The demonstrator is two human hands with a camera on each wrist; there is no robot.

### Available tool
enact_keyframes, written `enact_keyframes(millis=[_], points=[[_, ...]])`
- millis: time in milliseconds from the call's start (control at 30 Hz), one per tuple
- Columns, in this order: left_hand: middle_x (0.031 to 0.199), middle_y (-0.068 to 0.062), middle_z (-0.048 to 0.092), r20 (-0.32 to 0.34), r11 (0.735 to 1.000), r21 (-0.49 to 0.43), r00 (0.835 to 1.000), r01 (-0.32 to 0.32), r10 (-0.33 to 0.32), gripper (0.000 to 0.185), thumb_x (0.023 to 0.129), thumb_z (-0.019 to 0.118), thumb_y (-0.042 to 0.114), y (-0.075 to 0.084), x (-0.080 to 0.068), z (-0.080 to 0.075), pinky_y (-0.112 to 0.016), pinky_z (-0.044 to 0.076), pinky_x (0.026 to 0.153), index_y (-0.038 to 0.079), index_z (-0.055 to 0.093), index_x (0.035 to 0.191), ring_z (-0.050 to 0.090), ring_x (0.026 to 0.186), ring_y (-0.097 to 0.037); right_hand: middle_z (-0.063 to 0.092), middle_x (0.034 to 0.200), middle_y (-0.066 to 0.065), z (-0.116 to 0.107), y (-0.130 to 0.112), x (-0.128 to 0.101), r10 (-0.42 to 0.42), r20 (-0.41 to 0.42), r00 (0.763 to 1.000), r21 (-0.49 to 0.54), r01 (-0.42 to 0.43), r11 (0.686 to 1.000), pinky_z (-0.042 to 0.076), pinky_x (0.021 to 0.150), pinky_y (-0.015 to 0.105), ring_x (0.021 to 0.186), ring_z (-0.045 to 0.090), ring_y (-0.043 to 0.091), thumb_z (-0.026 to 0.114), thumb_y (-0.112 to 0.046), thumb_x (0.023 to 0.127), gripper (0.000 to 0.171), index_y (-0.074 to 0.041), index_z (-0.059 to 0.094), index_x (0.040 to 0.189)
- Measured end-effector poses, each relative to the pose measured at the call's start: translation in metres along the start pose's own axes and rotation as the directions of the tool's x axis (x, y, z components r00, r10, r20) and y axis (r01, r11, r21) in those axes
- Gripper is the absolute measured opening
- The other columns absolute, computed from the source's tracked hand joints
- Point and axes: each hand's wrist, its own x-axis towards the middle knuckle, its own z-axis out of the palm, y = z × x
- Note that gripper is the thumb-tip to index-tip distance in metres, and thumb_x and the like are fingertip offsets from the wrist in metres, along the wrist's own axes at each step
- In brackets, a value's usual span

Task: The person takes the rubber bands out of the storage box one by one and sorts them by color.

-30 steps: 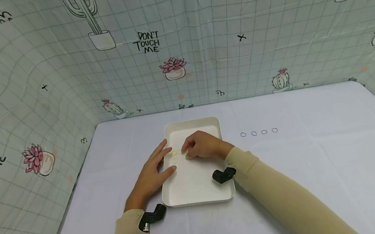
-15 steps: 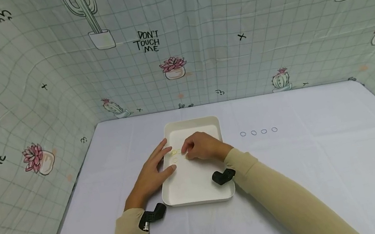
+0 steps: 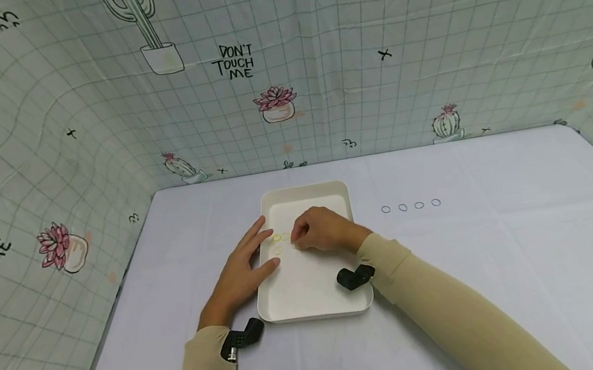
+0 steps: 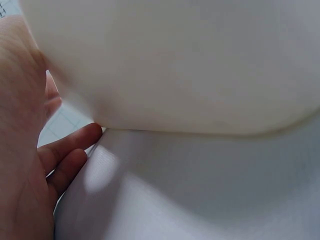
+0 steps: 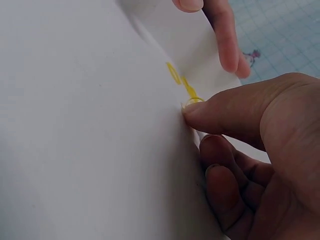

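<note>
A white rectangular tray (image 3: 316,307) lies on the table, with several thin yellow rubber bands (image 3: 276,238) inside near its left side. My left hand (image 3: 237,280) rests over the tray's left rim, fingers spread and mostly straight. The left wrist view shows two of its fingertips (image 4: 93,131) at the tray's outer edge. My right hand (image 3: 324,230) reaches low into the tray from the right, fingers curled. Under its thumb, a thin yellow rubber band (image 5: 195,99) is pinched close to the tray floor; the thumb covers part of it. Other yellow bands (image 5: 173,73) lie just beyond it.
Right of the tray, several small dark blue loops (image 3: 402,204) lie in a row on the white tablecloth (image 3: 498,282). A patterned cloth backdrop (image 3: 352,92) rises behind and beside the table. Each wrist wears a black camera mount (image 3: 356,277).
The head view has shifted very slightly. Both hands keep nearly the same place on and over the tray, and the loops lie as before.
</note>
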Motion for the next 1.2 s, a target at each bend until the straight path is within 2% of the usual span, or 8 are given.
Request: enact_keyframes(millis=[167, 267, 533, 667, 833, 1067, 1200], points=[[0.163, 0.012, 0.026, 0.003, 1.0, 0.003, 1.0, 0.002, -0.002, 0.061, 0.091, 0.071, 0.027, 0.001, 0.001, 0.0, -0.05, 0.024, 0.117, 0.01, 0.052, 0.147, 0.022, 0.15, -0.018, 0.067, 0.078, -0.007, -0.002, 0.0, -0.002, 0.003, -0.017, 1.0, 0.042, -0.003, 0.999, 0.046, 0.072, 0.026, 0.077, 0.056, 0.011, 0.074, -0.016, 0.088, 0.004, -0.015, 0.077, 0.086], [0.163, 0.011, 0.026, 0.005, 1.0, 0.001, 1.0, 0.005, -0.005, 0.062, 0.091, 0.071, 0.027, 0.003, 0.001, 0.0, -0.05, 0.024, 0.118, 0.01, 0.051, 0.147, 0.022, 0.15, -0.018, 0.067, 0.079, -0.006, -0.004, 0.001, -0.003, 0.011, -0.043, 0.999, 0.103, -0.006, 0.995, 0.045, 0.069, 0.026, 0.076, 0.055, 0.011, 0.072, -0.013, 0.088, 0.005, -0.015, 0.077, 0.087], [0.164, 0.009, 0.025, 0.001, 1.0, 0.005, 1.0, 0.011, -0.011, 0.062, 0.092, 0.07, 0.027, 0.005, 0.001, -0.002, -0.051, 0.023, 0.118, 0.011, 0.05, 0.148, 0.021, 0.15, -0.02, 0.068, 0.077, 0.0, -0.008, -0.001, -0.005, 0.006, -0.096, 0.995, 0.274, 0.02, 0.961, 0.049, 0.061, 0.025, 0.07, 0.058, 0.013, 0.069, -0.009, 0.09, 0.01, -0.006, 0.075, 0.097], [0.164, 0.012, 0.024, 0.004, 0.999, 0.005, 0.999, 0.033, -0.033, 0.062, 0.092, 0.07, 0.027, 0.005, 0.001, -0.002, -0.05, 0.022, 0.118, 0.012, 0.05, 0.149, 0.02, 0.15, -0.018, 0.071, 0.084, 0.008, -0.014, -0.005, -0.011, 0.015, -0.123, 0.992, 0.332, 0.027, 0.943, 0.053, 0.063, 0.03, 0.074, 0.064, 0.022, 0.07, -0.013, 0.092, 0.016, -0.003, 0.074, 0.103], [0.164, 0.009, 0.025, 0.0, 1.0, 0.011, 1.0, 0.02, -0.02, 0.062, 0.091, 0.071, 0.026, 0.005, 0.001, -0.001, -0.053, 0.023, 0.117, 0.01, 0.05, 0.148, 0.022, 0.15, -0.021, 0.073, 0.094, 0.007, -0.022, -0.002, -0.022, 0.051, -0.17, 0.984, 0.427, 0.027, 0.904, 0.057, 0.073, 0.035, 0.083, 0.067, 0.029, 0.07, -0.016, 0.092, 0.024, 0.0, 0.073, 0.111], [0.164, 0.008, 0.025, 0.0, 1.0, 0.002, 1.0, 0.028, -0.028, 0.063, 0.091, 0.072, 0.026, 0.006, -0.001, 0.0, -0.054, 0.023, 0.117, 0.012, 0.051, 0.148, 0.021, 0.15, -0.023, 0.072, 0.098, 0.01, -0.034, 0.008, -0.037, 0.089, -0.239, 0.967, 0.532, 0.054, 0.845, 0.057, 0.077, 0.037, 0.089, 0.066, 0.039, 0.072, -0.018, 0.091, 0.032, 0.004, 0.071, 0.114], [0.163, 0.012, 0.025, 0.006, 0.999, 0.0, 0.999, 0.041, -0.041, 0.062, 0.092, 0.072, 0.026, 0.006, -0.002, -0.001, -0.053, 0.023, 0.117, 0.013, 0.051, 0.148, 0.021, 0.15, -0.02, 0.07, 0.1, 0.012, -0.038, 0.019, -0.049, 0.107, -0.263, 0.959, 0.576, 0.067, 0.815, 0.057, 0.078, 0.037, 0.089, 0.066, 0.034, 0.073, -0.016, 0.091, 0.032, 0.006, 0.069, 0.115]])
